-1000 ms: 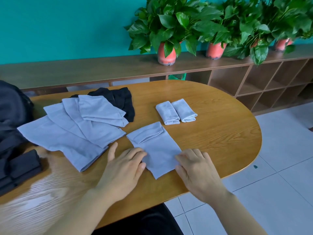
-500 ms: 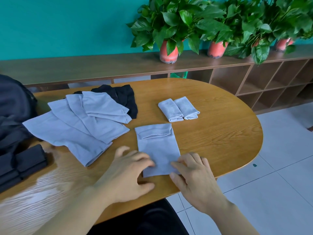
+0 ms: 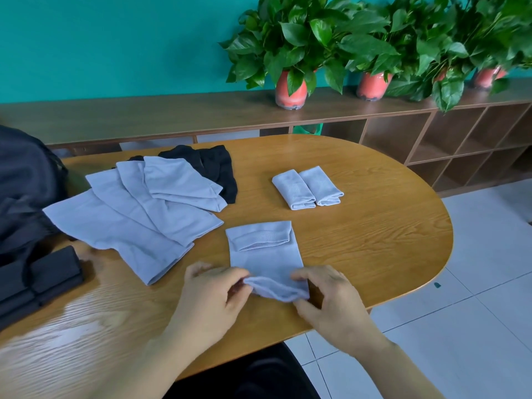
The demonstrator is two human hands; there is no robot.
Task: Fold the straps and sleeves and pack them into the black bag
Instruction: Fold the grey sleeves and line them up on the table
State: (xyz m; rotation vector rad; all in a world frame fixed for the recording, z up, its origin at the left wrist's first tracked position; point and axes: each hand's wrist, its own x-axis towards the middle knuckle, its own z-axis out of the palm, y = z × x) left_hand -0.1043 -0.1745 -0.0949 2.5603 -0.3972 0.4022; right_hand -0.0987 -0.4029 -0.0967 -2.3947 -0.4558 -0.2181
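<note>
Our left hand (image 3: 213,300) and right hand (image 3: 331,303) are now lifting the near edge of the grey sleeve (image 3: 264,254) off the counter (image 3: 374,240); half a second ago they were lying flat on it. From the left, we are seeing the black bag (image 3: 23,191) sitting at the counter's left edge, with folded black straps (image 3: 51,269) lying just in front of it. Beside these, unfolded grey sleeves (image 3: 129,220) are fanning out in an overlapping pile, partly covering a black cloth (image 3: 218,168) behind them. At the near edge, each of our hands is pinching one corner of the raised hem between thumb and fingertips, while the sleeve's far end is lying turned back on itself. Further right and farther back, two folded grey sleeves (image 3: 308,188) are resting side by side, touching. Potted plants (image 3: 290,53) are standing on the shelf (image 3: 172,116) behind.
</note>
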